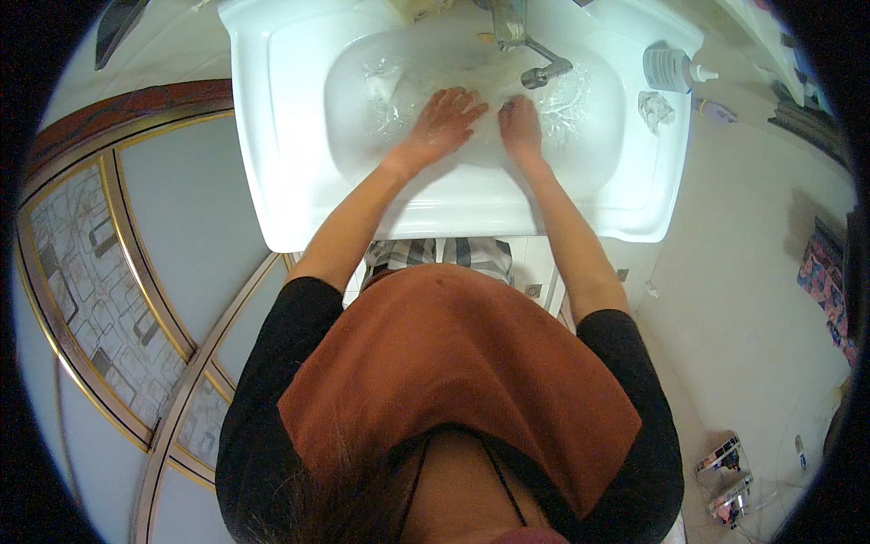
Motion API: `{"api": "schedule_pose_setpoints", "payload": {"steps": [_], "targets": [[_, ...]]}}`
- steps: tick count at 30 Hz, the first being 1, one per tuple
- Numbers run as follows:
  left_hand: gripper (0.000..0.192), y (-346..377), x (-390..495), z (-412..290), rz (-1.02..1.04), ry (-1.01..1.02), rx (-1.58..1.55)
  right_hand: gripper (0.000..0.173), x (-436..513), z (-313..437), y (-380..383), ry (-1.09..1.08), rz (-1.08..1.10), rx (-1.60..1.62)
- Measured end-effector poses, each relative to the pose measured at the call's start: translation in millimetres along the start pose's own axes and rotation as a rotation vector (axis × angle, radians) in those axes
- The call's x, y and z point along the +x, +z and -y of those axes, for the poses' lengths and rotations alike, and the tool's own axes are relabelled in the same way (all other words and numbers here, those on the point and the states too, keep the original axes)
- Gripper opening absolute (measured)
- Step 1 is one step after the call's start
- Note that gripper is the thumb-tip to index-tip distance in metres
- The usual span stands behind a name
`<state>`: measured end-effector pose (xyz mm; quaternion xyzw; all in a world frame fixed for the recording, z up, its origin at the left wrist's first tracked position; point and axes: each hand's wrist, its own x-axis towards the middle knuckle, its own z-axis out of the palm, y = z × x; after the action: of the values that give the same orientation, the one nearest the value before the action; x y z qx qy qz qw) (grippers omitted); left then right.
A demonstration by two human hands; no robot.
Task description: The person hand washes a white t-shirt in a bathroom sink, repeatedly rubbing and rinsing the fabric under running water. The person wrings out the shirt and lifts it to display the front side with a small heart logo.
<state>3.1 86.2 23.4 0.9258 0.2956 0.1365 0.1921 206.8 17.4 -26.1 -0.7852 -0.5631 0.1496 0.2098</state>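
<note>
A white ceramic washbasin (476,211) lies before me, with water and bright ripples in its bowl. My left hand (448,122) is low in the bowl, palm down, its fingers apart and no object visible in it. To its right, my right hand (520,126) points toward the faucet with its fingers bent down; their tips are hidden, so I cannot tell whether it holds something. The metal faucet (510,27) has a jointed swivel spout (537,76) just beyond my right hand. A pale, blurred patch shows in the water left of my left hand.
On the basin's right rim stand a clear bottle with a white nozzle (667,70) and a crumpled whitish wad (656,111). A gold-trimmed panelled door (197,217) is at left. A small wire rack (727,476) holding items is at lower right.
</note>
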Motion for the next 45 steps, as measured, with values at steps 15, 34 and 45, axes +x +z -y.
{"api": "schedule_pose_setpoints", "payload": {"steps": [15, 34, 45], "targets": [[0.037, 14, -4, 66, 0.212, -0.787, -0.774, 0.026, 14, -20, -4, 0.118, 0.143, -0.305], [0.067, -130, -13, 3, 0.129, -0.685, -0.764, 0.032, 13, 54, -162, 0.196, 0.388, 0.403], [0.052, -352, -3, -67, -0.268, -0.115, -1.541, 0.021, 0, 201, -417, -0.129, 0.232, 0.723]]}}
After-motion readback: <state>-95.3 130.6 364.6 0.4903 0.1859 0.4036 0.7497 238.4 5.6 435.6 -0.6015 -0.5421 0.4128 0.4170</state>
